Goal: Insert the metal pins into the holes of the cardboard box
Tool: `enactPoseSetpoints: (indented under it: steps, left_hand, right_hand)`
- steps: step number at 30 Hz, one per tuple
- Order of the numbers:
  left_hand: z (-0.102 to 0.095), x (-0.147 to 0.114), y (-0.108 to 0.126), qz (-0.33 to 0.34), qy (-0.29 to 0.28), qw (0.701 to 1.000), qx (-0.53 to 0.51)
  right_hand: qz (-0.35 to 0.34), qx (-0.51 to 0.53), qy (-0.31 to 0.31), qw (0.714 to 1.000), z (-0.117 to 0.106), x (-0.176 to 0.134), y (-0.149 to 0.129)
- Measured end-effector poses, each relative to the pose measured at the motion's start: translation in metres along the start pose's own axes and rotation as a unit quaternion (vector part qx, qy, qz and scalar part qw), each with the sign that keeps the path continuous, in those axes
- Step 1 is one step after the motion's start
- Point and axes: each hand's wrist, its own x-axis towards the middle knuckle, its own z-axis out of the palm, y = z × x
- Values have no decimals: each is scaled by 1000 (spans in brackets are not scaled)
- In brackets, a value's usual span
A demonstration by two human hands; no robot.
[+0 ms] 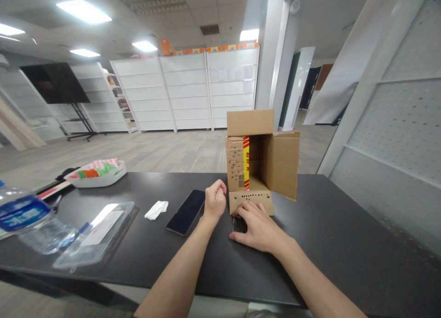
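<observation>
An open cardboard box [279,164] lies on its side on the dark table [344,244], its opening toward me, with a red-and-yellow tape strip on its left wall. My left hand [215,202] is curled into a loose fist just left of the box's lower flap; whether anything is inside it cannot be seen. My right hand [257,226] lies flat, fingers spread, on a small dark ribbed object [238,224] in front of the flap.
A black phone [187,211] lies left of my left hand, beside a crumpled white tissue [156,209]. Farther left are a clear plastic sleeve [96,233], water bottles [20,212] and a white tray [98,173]. White shelves line the back wall.
</observation>
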Motion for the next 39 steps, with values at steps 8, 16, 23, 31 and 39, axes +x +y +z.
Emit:
enactPoseSetpoints:
  steps: [8, 16, 23, 31, 39]
  left_hand:
    - [0, 1, 0, -3, 3, 1000, -4]
    - [0, 0, 1, -7, 4, 1000, -6]
    - [-1, 1, 3, -3, 5, 1000, -7]
    - [0, 1, 0, 2, 3, 1000, -7]
    - [-1, 1, -2, 0, 4, 1000, -3]
  right_hand:
    - [4, 4, -3, 1000, 2, 0, 1]
    - [7, 10, -12, 1000, -2, 0, -2]
    - [6, 7, -12, 1000, 0, 0, -1]
    - [11, 10, -32, 999, -2, -1, 0]
    - [16, 13, -35, 999, -3, 0, -1]
